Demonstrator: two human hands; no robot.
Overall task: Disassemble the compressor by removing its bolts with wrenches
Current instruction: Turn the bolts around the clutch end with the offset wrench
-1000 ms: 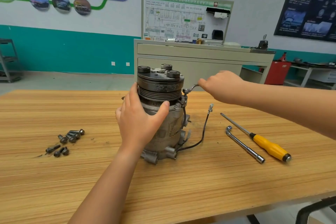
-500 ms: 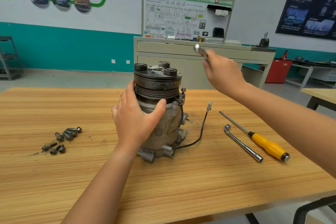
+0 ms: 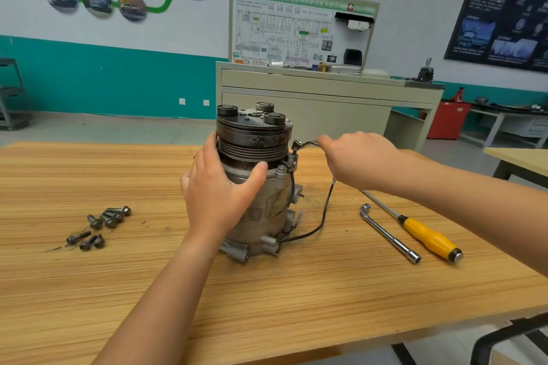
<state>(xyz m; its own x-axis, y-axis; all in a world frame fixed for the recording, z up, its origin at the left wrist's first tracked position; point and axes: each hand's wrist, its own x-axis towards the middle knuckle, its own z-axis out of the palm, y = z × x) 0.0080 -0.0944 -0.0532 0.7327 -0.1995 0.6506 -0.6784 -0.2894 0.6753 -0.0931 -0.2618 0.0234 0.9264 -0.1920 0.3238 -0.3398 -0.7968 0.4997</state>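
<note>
Workshop walls, white above a teal band (image 3: pixel 103 77), stand behind a beige metal cabinet (image 3: pixel 311 104) that carries an upright wiring-diagram board (image 3: pixel 296 29). In front of it a long wooden table (image 3: pixel 89 290) with striped grain fills the lower view.

The left hand (image 3: pixel 219 195) reaches in from the near edge and grips the side of the grey metal compressor (image 3: pixel 267 207). Its fingers curl round the left of the body and its thumb lies across the front, just under the grooved pulley. The right hand (image 3: pixel 355 160) comes in from the right edge. Its fingers are closed over the handle of a small bent steel wrench (image 3: pixel 307 144), so most of the handle is hidden. The head of the wrench sits on a fitting at the compressor's upper right shoulder; whether it is seated on a bolt head I cannot tell.

Towards the right edge lie a yellow-handled screwdriver (image 3: pixel 427 238) and, just beside it, an L-shaped chrome socket wrench (image 3: pixel 388 234), roughly parallel and not touching. The right forearm crosses above the screwdriver's tip. Towards the left edge, well apart from the compressor, lies a loose cluster of dark removed bolts (image 3: pixel 100 225).

The compressor stands upright on its end near the middle of the table, closer to the far edge. It is dull and grimy, with a dark ribbed pulley and three black round pads on its top plate. A thin black cable (image 3: pixel 323 216) loops from its base out over the table to the right.
</note>
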